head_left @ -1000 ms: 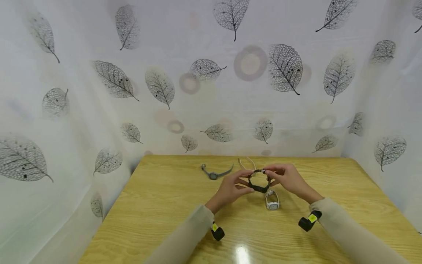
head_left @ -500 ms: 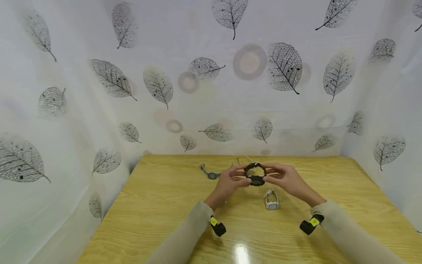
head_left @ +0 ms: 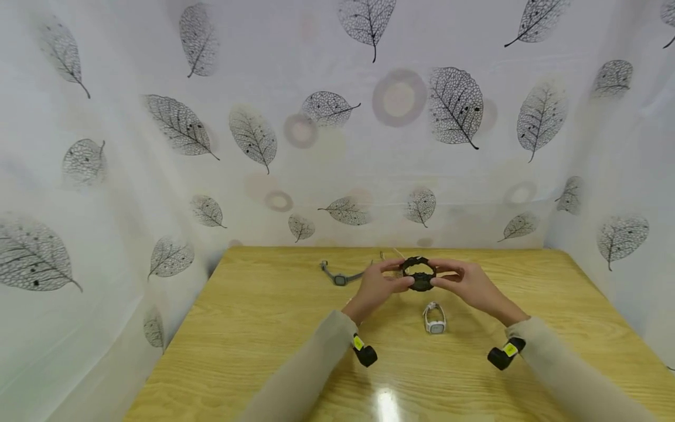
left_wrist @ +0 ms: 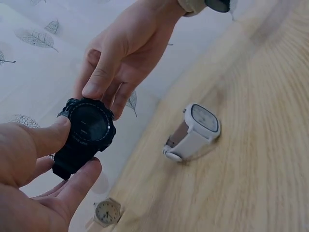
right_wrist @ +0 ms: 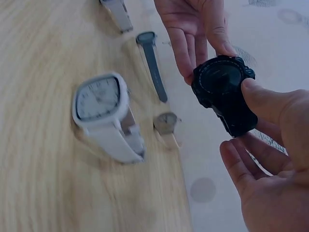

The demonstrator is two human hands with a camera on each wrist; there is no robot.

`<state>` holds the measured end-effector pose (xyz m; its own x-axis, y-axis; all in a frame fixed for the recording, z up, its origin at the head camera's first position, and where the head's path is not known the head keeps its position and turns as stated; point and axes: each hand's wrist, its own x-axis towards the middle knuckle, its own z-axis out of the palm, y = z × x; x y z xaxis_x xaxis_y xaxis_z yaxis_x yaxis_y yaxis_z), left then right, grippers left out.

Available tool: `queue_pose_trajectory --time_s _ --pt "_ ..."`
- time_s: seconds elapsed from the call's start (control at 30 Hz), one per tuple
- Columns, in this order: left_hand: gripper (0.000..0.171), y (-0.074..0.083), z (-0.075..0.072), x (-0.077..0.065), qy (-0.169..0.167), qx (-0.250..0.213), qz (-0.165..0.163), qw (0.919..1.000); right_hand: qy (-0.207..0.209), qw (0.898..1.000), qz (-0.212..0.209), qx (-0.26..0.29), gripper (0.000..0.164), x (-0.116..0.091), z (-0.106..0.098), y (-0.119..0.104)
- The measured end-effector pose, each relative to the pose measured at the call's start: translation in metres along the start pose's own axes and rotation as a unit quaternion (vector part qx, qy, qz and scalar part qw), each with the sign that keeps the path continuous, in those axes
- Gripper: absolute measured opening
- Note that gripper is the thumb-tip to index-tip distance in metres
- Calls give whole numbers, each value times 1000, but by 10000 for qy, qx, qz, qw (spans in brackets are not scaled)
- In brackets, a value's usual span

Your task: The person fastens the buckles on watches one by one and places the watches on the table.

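Both hands hold a black digital watch (head_left: 422,280) above the table, its strap closed into a loop. My left hand (head_left: 377,286) pinches one side, the thumb on the edge of the case and fingers at the strap behind. From the other side my right hand (head_left: 469,286) grips it likewise, as the right wrist view shows with its thumb (right_wrist: 265,99) beside the dial. The round dial (left_wrist: 91,123) faces up between the thumbs in the left wrist view. Just below on the table stands a white watch (head_left: 435,326) with a squarish case, its strap looped.
A grey watch (head_left: 340,280) lies with its strap spread at the back left. Behind the hands is a small watch (right_wrist: 166,123) with a thin pale strap. Another pale watch (right_wrist: 117,13) shows at the right wrist view's top edge. A leaf-print curtain (head_left: 337,146) encloses the wooden table (head_left: 253,328).
The black watch has been lifted and tilted so its dial faces me more, then shifted right. My right fingers have moved from the strap's top to the case's side.
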<state>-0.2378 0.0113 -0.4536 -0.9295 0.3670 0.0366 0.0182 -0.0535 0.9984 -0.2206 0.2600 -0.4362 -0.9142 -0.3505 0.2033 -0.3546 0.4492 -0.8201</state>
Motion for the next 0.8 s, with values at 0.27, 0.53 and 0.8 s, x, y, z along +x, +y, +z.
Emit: queue_pose_trajectory --time_s 0.27,0.53,0.8 --pt "48 -1 39 30 493 371 -233 9978 -280 9961 602 -587 56 -3 -37 13" --pt "46 -14 64 52 718 1109 -165 9911 -244 9948 800 -575 56 -2 -55 36" --pt "40 -22 80 63 876 859 -330 9919 -70 9948 878 -517 52 -1 -58 52"
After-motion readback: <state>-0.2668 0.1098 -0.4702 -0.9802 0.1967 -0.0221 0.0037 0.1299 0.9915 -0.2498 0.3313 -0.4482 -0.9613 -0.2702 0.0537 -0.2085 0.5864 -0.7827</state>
